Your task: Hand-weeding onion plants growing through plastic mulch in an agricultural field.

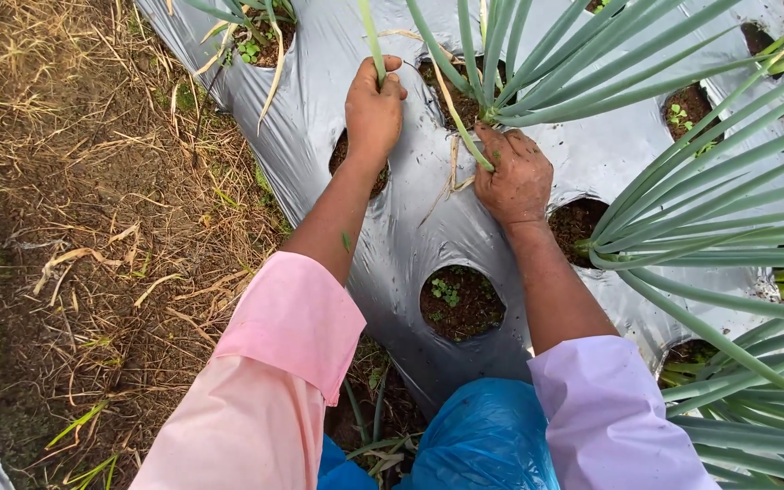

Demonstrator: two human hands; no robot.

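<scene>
Blue plastic sheeting (487, 440), shiny and crumpled, sits lowest in view between the two sleeves, approx. over the person's lap; its lower edge is cut off by the frame. Left sleeve, pale pink cloth (274, 381), is rolled into a cuff at the forearm; right sleeve, pale lilac cloth (605, 413), ends just below the elbow.

Both bare forearms reach fwd and upward across a grey plastic mulch sheet (401, 236) with round planting holes. Left hand (374, 109) is at full stretch, back of hand toward the camera, fingers clenched round a single thin green onion leaf (372, 41) that rises straight up out of frame. Hole beneath it is mostly covered by wrist and hand, so the leaf's base can't be seen.

Right hand (516, 177) is soil-stained, knuckles up, fingers curled down at the base of a clump of long green onion leaves (537, 82). It pinches a yellowing, limp leaf (465, 136) that runs diagonally under the fingertips; the exact grip is hidden by the knuckles.

Nearer the body, an open round hole of dark soil with tiny green weeds (460, 301) lies between the forearms, untouched. More onion foliage (728, 218) fans across the right side, masking several holes and running off the edge.

Left of the sheet, dry brown straw and grass on bare ground (74, 227). Bottom-left corner shows a sliver of another grey sheet, mostly cut off.
</scene>
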